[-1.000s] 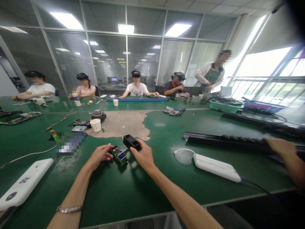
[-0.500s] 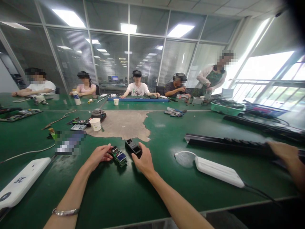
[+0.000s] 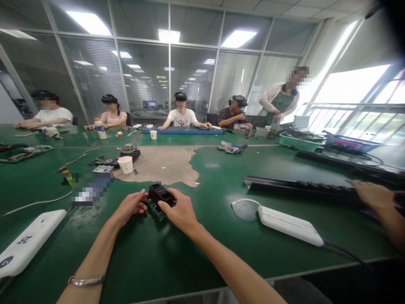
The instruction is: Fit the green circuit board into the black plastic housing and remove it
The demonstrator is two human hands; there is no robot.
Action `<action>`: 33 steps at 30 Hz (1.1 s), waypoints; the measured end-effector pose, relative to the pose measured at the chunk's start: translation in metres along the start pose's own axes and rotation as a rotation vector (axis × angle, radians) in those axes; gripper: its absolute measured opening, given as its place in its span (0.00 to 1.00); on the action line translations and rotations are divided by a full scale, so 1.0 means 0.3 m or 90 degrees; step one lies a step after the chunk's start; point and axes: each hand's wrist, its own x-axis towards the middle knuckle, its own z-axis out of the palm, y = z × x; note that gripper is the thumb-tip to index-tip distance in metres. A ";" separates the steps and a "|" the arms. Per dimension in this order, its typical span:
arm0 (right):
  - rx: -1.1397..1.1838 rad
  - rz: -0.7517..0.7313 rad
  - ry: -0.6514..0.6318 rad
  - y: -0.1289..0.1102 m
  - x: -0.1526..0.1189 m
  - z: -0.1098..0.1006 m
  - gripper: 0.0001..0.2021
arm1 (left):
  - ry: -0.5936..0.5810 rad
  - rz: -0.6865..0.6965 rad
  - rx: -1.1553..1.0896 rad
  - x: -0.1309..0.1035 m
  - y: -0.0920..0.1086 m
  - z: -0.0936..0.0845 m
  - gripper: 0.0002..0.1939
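My right hand point(image 3: 182, 210) grips a black plastic housing point(image 3: 160, 193) with rectangular cut-outs in its face. Directly below it, partly covered, is a green circuit board point(image 3: 156, 211), whose small screen is mostly hidden. My left hand point(image 3: 132, 207) is closed at the board's left edge, thumb and fingertips against it. Whether the housing touches the board cannot be made out. A silver bangle circles my left wrist.
White power strips point(image 3: 289, 223) lie at right and left. A paper cup point(image 3: 125, 164) stands beside electronic parts on a bare brown patch point(image 3: 167, 164). Another person's hand point(image 3: 375, 198) rests at a long black bar point(image 3: 294, 190). Several people sit across the green table.
My right hand has carried the black housing left, from beside the circuit board to over it. The left hand stays at the board. The other person's hand at right has shifted slightly.
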 end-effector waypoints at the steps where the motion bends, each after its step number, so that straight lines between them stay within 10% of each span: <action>1: -0.023 -0.007 -0.012 -0.008 0.002 0.006 0.18 | -0.004 0.005 0.001 -0.001 0.000 0.000 0.23; 33: -0.111 -0.078 -0.089 0.063 -0.080 0.104 0.26 | 0.057 0.079 0.167 0.005 -0.002 -0.008 0.25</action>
